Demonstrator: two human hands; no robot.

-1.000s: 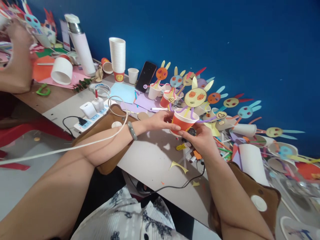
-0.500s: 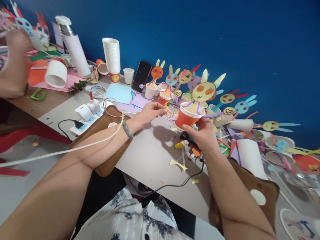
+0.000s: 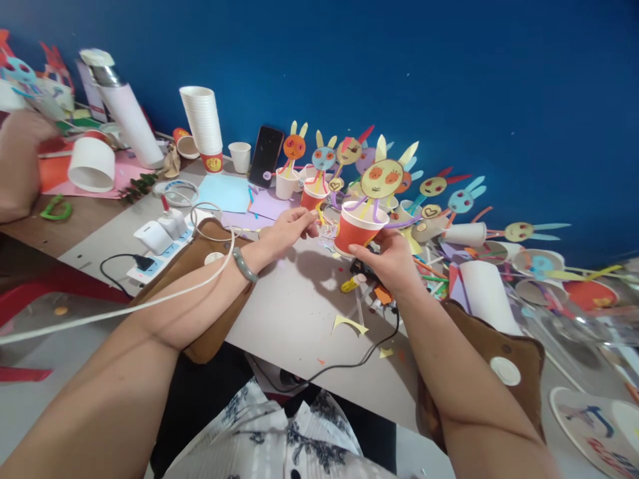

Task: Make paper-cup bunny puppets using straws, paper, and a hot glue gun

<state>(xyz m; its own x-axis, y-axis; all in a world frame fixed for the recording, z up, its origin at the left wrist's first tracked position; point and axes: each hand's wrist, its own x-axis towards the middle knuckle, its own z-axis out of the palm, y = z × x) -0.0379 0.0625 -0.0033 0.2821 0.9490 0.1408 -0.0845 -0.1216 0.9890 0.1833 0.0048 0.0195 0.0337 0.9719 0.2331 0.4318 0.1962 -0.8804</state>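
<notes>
A red paper cup [image 3: 357,233] with a white rim is gripped from its right side by my right hand [image 3: 394,256]. Out of the cup rises a paper rabbit [image 3: 381,179] with a round yellow face, orange eyes, pale ears and purple strip arms. To the left of the cup, apart from it, my left hand [image 3: 294,229] has thumb and fingertips pinched together. A bit of yellow shows by those fingertips; whether they hold it I cannot tell. Behind stand more cups with rabbits, such as an orange-faced rabbit [image 3: 294,147] and a blue-faced rabbit [image 3: 323,158].
Left of my hands lie a power strip [image 3: 160,256], a white cable and a blue sheet [image 3: 224,193]. A cup stack [image 3: 202,123], a phone [image 3: 267,156] and a flask [image 3: 127,116] stand by the blue wall. Another person's arm [image 3: 20,163] is far left.
The whole view has shifted, moving most things leftward in the picture. My right hand still holds the cup, and my left hand stays pinched beside it.
</notes>
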